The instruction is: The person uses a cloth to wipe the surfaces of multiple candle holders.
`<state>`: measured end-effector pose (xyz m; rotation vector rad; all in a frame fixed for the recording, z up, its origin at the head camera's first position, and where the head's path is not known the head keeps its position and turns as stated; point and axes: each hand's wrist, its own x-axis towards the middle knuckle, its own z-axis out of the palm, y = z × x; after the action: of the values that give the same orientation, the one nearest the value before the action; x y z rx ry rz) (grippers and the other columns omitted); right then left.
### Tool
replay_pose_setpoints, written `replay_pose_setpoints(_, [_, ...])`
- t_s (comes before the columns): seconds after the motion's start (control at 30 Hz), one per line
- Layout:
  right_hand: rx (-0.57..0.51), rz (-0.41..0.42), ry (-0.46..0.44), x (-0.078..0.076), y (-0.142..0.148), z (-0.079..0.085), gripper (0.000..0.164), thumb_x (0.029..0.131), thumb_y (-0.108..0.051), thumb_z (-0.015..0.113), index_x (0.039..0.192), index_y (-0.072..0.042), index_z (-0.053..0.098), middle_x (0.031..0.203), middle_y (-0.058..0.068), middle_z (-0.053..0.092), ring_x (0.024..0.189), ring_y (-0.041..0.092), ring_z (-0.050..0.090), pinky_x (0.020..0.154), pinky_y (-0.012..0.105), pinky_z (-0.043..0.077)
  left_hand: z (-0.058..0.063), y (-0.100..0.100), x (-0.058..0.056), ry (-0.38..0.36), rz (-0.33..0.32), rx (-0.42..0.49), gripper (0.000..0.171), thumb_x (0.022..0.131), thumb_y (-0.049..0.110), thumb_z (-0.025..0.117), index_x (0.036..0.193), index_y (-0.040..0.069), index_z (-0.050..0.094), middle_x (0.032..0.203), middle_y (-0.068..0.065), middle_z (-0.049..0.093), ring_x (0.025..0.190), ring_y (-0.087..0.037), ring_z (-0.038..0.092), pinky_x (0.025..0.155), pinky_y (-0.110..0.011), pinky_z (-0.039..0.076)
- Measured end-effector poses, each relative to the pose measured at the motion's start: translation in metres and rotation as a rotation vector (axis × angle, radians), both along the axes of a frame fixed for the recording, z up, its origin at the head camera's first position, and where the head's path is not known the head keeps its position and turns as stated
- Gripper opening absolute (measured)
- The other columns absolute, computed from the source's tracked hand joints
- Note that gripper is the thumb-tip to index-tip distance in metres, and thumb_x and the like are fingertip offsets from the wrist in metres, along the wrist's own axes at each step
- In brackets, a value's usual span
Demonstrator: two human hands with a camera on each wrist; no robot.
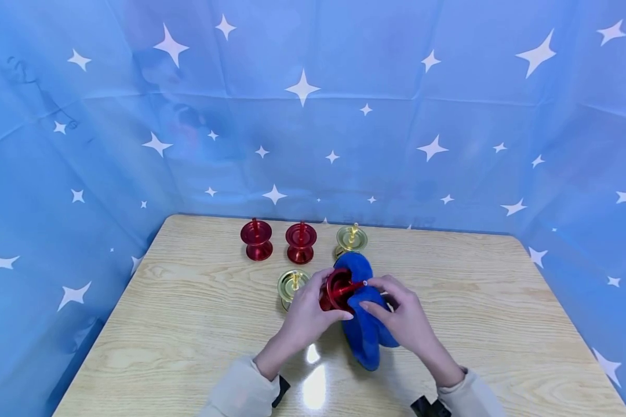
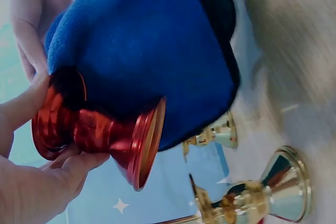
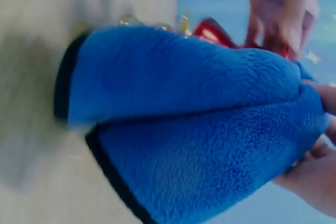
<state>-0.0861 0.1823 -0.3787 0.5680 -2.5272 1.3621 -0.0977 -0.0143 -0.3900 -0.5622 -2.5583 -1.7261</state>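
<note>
Star-printed blue cloth walls a wooden worktop (image 1: 198, 324). Above its middle, the left hand (image 1: 305, 315) grips a tilted red candlestick (image 1: 336, 289) by its stem, while the right hand (image 1: 404, 315) pinches a folded blue fleece cloth (image 1: 365, 333) against it. Behind stand two red candlesticks (image 1: 257, 239) and two gold candlesticks (image 1: 351, 238), well apart from the hands.

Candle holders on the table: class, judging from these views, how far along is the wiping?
Nothing shows which are already wiped. In hand: the left hand grips a red candle holder while the right hand presses the blue cloth against it. Standing untouched on the table: two red holders and two gold holders.
</note>
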Motion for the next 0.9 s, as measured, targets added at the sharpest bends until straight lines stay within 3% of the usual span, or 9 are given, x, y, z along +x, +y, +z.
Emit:
replay_pose_setpoints(0.13, [0.028, 0.003, 0.02, 0.007, -0.006, -0.01, 0.035, 0.078, -0.001, 0.07, 0.112, -0.003, 0.063, 0.1, 0.003, 0.056, 0.085, 0.014, 0.054, 0.064, 0.025, 0.05, -0.004, -0.002, 0.002, -0.006, -0.004, 0.018, 0.072, 0.072, 0.021, 0.078, 0.129, -0.003, 0.042, 0.121, -0.014, 0.055, 0.109, -0.023, 0.053, 0.089, -0.034, 0.046])
replay_pose_setpoints(0.37, [0.076, -0.031, 0.016, 0.013, -0.008, -0.013, 0.032, 0.076, -0.002, 0.072, 0.107, -0.003, 0.066, 0.095, 0.006, 0.054, 0.079, 0.016, 0.05, 0.058, 0.023, 0.044, -0.008, -0.004, 0.003, -0.055, -0.043, 0.028, 0.072, 0.072, 0.023, 0.077, 0.129, -0.004, 0.042, 0.119, -0.015, 0.056, 0.109, -0.023, 0.054, 0.089, -0.031, 0.047])
replay_pose_setpoints(0.53, [0.13, -0.024, 0.111, 0.007, -0.006, -0.012, 0.033, 0.067, 0.008, 0.075, 0.098, -0.002, 0.069, 0.089, 0.004, 0.055, 0.078, 0.017, 0.054, 0.061, 0.026, 0.049, -0.008, -0.005, 0.002, -0.118, -0.162, 0.028, 0.073, 0.073, 0.018, 0.077, 0.132, -0.003, 0.04, 0.125, -0.015, 0.053, 0.113, -0.022, 0.052, 0.091, -0.026, 0.044])
replay_pose_setpoints(0.7, [0.189, 0.095, 0.28, -0.005, -0.002, -0.01, 0.042, 0.059, 0.018, 0.074, 0.093, -0.007, 0.07, 0.09, 0.005, 0.053, 0.077, 0.015, 0.052, 0.06, 0.026, 0.048, -0.003, -0.009, 0.002, -0.111, -0.308, -0.051, 0.071, 0.075, 0.017, 0.076, 0.132, -0.004, 0.04, 0.127, -0.013, 0.051, 0.113, -0.016, 0.051, 0.093, -0.023, 0.041])
replay_pose_setpoints(0.8, [0.204, 0.137, 0.305, -0.009, 0.0, -0.006, 0.044, 0.059, 0.02, 0.073, 0.094, -0.008, 0.07, 0.092, 0.005, 0.053, 0.077, 0.014, 0.051, 0.06, 0.025, 0.049, -0.001, -0.01, 0.002, -0.104, -0.328, -0.084, 0.071, 0.075, 0.021, 0.076, 0.132, -0.003, 0.04, 0.127, -0.011, 0.051, 0.112, -0.014, 0.051, 0.093, -0.024, 0.041])
replay_pose_setpoints(0.9, [0.201, 0.112, 0.263, -0.008, 0.0, -0.003, 0.043, 0.062, 0.019, 0.072, 0.096, -0.008, 0.069, 0.094, 0.005, 0.054, 0.079, 0.016, 0.053, 0.061, 0.026, 0.05, 0.0, -0.01, 0.002, -0.119, -0.323, -0.038, 0.07, 0.076, 0.019, 0.075, 0.133, -0.002, 0.039, 0.128, -0.011, 0.05, 0.114, -0.016, 0.05, 0.094, -0.023, 0.04])
